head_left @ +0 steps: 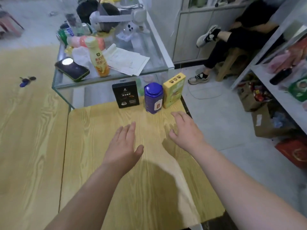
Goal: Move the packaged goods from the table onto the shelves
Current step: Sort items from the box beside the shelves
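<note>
Head view down onto a wood-grain table (116,180). Along its far edge, upright in a row: black box (125,94), blue canister (153,97), yellow box (174,90), the canister just beside the yellow box and a little apart from the black one. Left hand (123,145) flat over the tabletop, fingers straight and together, thumb out, holding nothing. Right hand (186,130) likewise without a load, fingers spread and loosely bent, near the table's right edge, just short of the canister and yellow box, touching neither. To the right, white shelves (272,87) stocked with packets. Behind the row, a glass case (106,78) bearing a phone (72,68), a drink bottle (99,58) and papers (127,61).

Judged as the opening step: reach toward a first package, nothing lifted, all three goods on the table. Calls next for closing the right hand round the canister or the yellow box, lifting clear without toppling a neighbour, then carrying rightward to a free spot on a shelf. Likely hazard: knocking over the tall yellow box, given the tight spacing.
</note>
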